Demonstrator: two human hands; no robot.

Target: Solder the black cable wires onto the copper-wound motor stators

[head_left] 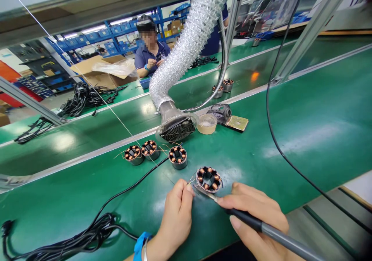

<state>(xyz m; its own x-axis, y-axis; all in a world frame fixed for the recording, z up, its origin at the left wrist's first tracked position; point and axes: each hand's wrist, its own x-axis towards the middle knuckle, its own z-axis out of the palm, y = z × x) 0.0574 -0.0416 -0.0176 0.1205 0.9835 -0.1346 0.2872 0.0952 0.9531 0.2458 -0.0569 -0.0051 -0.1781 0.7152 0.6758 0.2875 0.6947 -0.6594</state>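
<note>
- Your left grip is closed in a pinch on thin wires, likely to steady their ends.
- Your right grip holds a soldering iron pen-like, closed around it, likely for fine control; its tip sits just beside the left grip.
- The copper-wound ring rests on the tabletop just beyond both grips, seemingly for easy reach.
- Farther beyond, a hose nozzle faces them, perhaps drawing fumes.

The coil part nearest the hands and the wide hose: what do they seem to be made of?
Coil part: probably copper wire, judging by the shiny orange-brown windings; black between them, perhaps plastic.
Wide hose: bright silver, crinkled, reflective folds suggest aluminium foil, though metallised plastic is possible.
</note>
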